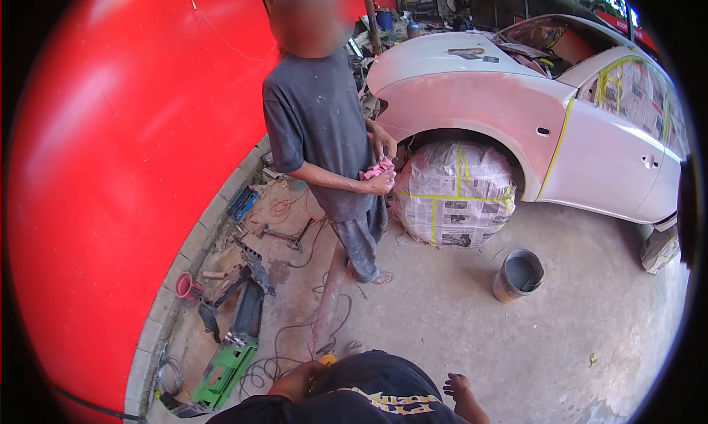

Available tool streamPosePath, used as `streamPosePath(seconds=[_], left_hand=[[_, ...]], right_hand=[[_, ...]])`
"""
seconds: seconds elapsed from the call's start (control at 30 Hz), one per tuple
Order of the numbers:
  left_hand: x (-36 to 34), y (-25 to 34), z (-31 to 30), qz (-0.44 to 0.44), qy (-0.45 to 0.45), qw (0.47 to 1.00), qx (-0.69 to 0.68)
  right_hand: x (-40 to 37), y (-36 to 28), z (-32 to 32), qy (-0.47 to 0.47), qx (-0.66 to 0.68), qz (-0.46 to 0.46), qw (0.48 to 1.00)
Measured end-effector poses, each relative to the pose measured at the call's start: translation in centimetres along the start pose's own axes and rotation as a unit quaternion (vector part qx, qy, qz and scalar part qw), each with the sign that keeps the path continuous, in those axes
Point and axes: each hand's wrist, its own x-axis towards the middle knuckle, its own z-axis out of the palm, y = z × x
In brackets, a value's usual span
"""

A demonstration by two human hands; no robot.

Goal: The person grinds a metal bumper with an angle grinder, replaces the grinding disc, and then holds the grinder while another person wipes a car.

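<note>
- At 6 o'clock, nearest the camera, the left hand [295,382] is curling against a small yellow object [328,359]. Whether the fingers are closing on it cannot be told. The right hand is not showing.
- At 5 o'clock what is looking like a bare foot [457,386] is resting on the floor. Judged risk: grit or a dropped item is likely to be injuring unprotected skin.
- At 7 o'clock loose cables [291,343] are looping around the hand and a green tool [225,369]. Judged risk: a snagged cable could be jerking the yellow object away or tripping someone.
- Toward the centre a long pipe [330,295] is lying across the walkway, and could be rolling underfoot.
- At 12 o'clock a co-worker [317,122] is standing barefoot, holding a pink rag [377,168] in both hands, close to the cables.
- Underfoot, the concrete floor [457,328] is showing dust and stains. A grey bucket [518,274] is standing at 3 o'clock.
- Along the left, a red wall [110,166] is running from 7 to 11 o'clock, with clutter lining its base.
- At 1 o'clock a car [516,92] in primer is sitting with its wheel [453,195] wrapped in newspaper and its windows masked.
</note>
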Motion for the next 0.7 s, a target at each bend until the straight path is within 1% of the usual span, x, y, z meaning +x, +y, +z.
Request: streamPosePath(seconds=[0.27, 0.4, 0.43, 0.53, 0.57, 0.7], left_hand=[[-1.5, -0.4, -0.1, 0.04, -0.02, 0.998, -0.046], [-2.8, -1.6, 0.0, 0.123, -0.05, 0.986, -0.105], [-3.0, -2.2, -0.3, 0.158, -0.057, 0.979, -0.12], [-0.4, -2.0, -0.3, 0.072, -0.035, 0.987, -0.141], [0.2, -2.1, -0.3, 0.047, -0.025, 0.992, -0.118], [-1.9, -0.4, 0.5, 0.017, -0.012, 0.997, -0.073]], right_hand=[[0.9, 0.3, 0.3, -0.012, -0.017, 0.011, 1.0], [0.4, -0.6, 0.7, -0.009, -0.009, -0.004, 1.0], [0.3, -0.9, 0.8, -0.011, -0.015, -0.004, 1.0], [0.5, -1.0, 0.9, -0.017, -0.022, -0.006, 1.0], [0.5, -0.7, 0.7, -0.018, -0.023, -0.005, 1.0], [1.0, -0.6, 0.6, -0.014, -0.027, 0.002, 1.0]])
